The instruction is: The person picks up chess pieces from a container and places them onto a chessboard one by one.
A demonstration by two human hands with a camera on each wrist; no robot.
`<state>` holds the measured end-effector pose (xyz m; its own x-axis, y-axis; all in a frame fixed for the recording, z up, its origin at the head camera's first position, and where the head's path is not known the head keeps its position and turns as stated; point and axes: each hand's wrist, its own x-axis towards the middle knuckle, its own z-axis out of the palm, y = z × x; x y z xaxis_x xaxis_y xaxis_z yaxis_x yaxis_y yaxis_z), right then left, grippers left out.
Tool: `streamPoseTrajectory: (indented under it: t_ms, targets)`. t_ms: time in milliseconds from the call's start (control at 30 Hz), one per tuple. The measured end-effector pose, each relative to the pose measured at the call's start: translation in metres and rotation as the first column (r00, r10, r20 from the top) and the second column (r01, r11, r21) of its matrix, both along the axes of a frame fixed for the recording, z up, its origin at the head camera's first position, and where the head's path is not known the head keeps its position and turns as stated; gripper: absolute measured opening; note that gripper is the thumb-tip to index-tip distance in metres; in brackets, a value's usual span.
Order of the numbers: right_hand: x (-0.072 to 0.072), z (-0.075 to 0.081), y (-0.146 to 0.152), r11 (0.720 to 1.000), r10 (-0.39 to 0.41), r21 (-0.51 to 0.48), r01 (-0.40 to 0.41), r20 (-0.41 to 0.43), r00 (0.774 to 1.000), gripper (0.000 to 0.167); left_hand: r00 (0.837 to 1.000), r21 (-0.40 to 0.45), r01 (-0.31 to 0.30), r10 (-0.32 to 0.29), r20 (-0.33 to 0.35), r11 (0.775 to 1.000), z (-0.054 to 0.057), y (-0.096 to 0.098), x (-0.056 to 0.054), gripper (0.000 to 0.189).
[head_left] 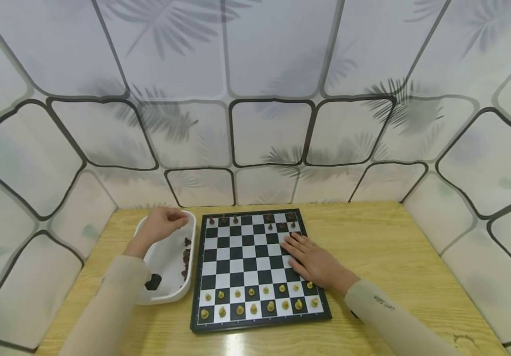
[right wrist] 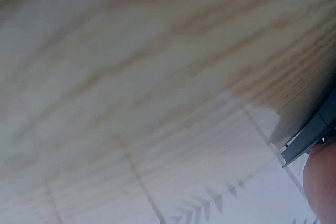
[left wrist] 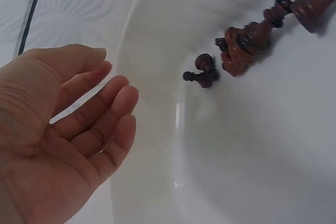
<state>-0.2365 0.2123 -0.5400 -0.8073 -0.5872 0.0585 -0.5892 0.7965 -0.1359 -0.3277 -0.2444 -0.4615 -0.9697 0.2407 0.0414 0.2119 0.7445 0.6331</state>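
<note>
My left hand (head_left: 161, 225) hovers over the far part of a white plastic tub (head_left: 194, 232). In the left wrist view its fingers are loosely bent and nothing shows between them. Dark brown chess pieces (left wrist: 247, 45) lie in a heap along the tub's right side, apart from the hand. My right hand (head_left: 315, 259) rests on the right edge of a black-and-white chessboard (head_left: 261, 251), fingers stretched out. Several dark chess pieces (head_left: 223, 218) stand on the board's far rows. Yellowish chess pieces (head_left: 253, 308) fill the two near rows.
Inside the tub, near its left front, lies a small black object (head_left: 153, 282). Tub and board stand side by side on a light wooden table (head_left: 362, 237). Patterned wall panels (head_left: 268, 133) close in the back and both sides.
</note>
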Motion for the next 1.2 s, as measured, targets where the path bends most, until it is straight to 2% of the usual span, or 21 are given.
streamPoseTrajectory:
  t_ms: [167, 400, 700, 833, 1200]
  targets:
    - [0.0, 0.0, 0.0, 1.0, -0.001, -0.006, 0.001, 0.005, 1.0, 0.059, 0.998, -0.012, 0.043, -0.042, 0.055, 0.999, -0.008, -0.002, 0.001, 0.028]
    - [0.0, 0.001, 0.0, 1.0, 0.002, 0.007, -0.002, -0.007, 1.0, 0.059, 0.996, -0.031, 0.07, -0.068, 0.064, 0.997, -0.019, -0.008, 0.0, 0.025]
    - [0.0, 0.002, 0.001, 1.0, -0.003, 0.009, 0.003, 0.01, 1.0, 0.059, 0.986, -0.033, 0.065, -0.059, 0.154, 0.997, -0.03, -0.013, 0.005, 0.023]
    - [0.0, 0.003, 0.0, 1.0, -0.001, 0.017, 0.001, 0.007, 1.0, 0.059, 0.981, -0.032, 0.044, -0.037, 0.192, 0.998, -0.035, -0.015, 0.006, 0.022]
    - [0.001, 0.004, 0.0, 1.0, 0.0, -0.004, 0.0, 0.014, 1.0, 0.059, 0.978, -0.03, 0.049, -0.042, 0.204, 0.998, -0.039, -0.015, 0.007, 0.021]
